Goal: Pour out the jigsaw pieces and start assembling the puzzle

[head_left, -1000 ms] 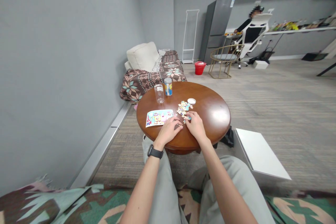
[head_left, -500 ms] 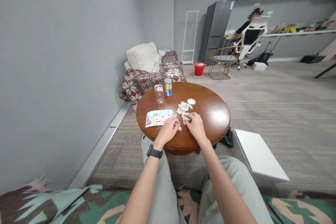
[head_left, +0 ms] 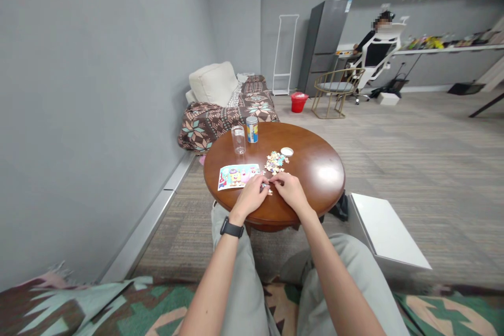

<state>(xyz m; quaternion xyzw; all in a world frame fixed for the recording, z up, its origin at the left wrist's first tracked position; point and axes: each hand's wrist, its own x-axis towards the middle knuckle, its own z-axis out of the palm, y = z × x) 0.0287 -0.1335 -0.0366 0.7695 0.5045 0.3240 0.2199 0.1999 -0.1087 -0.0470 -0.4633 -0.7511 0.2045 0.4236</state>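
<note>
One position has changed: the right hand has moved from the heaped puzzle pieces, on the table beyond it, to the fingertips of the left hand. Work appears transferred to that spot. Both grips look narrow; whether either holds a piece cannot be determined.

No lettering can be read. Near the far edge of the round table, a can bears a blue-and-yellow label (possibly printed, but too small to tell); beyond the table, the sticker on the refrigerator is illegible.
</note>
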